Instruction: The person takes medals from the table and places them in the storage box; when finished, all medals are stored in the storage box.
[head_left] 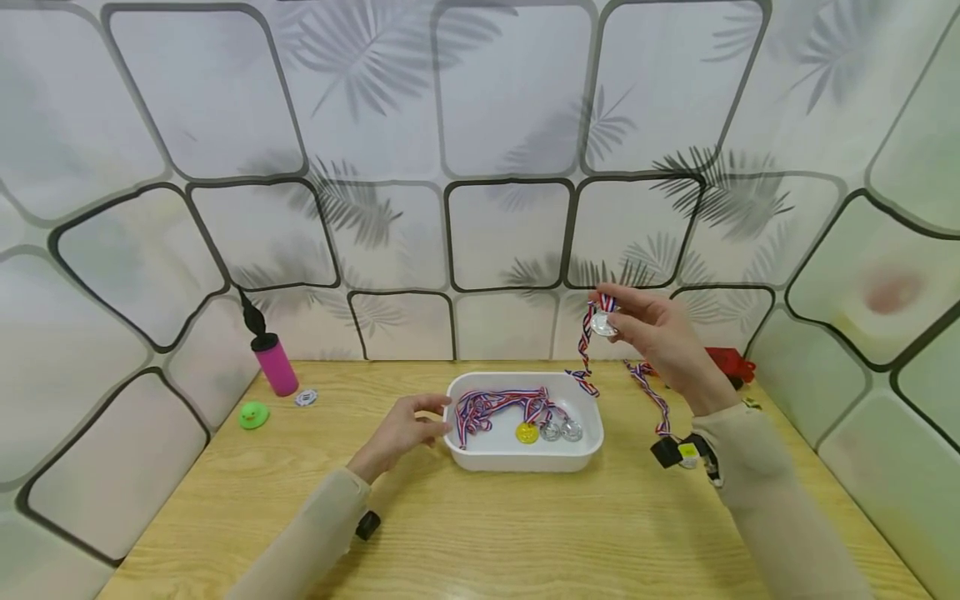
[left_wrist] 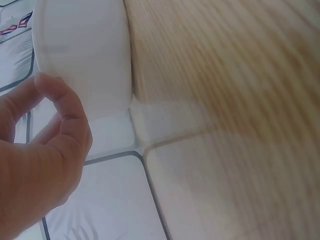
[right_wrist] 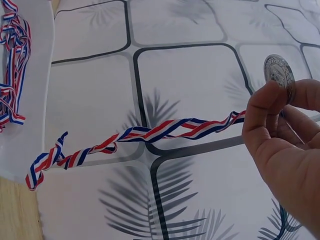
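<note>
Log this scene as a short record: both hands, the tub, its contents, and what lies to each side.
Right hand: pinches a silver medal; its striped ribbon hangs down
Left hand: fingertips at the tub's left rim
Tub: white, on the table
Contents: gold medal, two silver ones, tangled ribbons
Left side: pink cylinder, green duck, chip
Right side: another ribbon; red item, partly hidden by the arm

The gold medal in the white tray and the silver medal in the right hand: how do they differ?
The gold medal is yellow; the held medal is silver. The gold medal lies in the white tray; the held medal is pinched up in the air by the right hand. Both are round.
</note>
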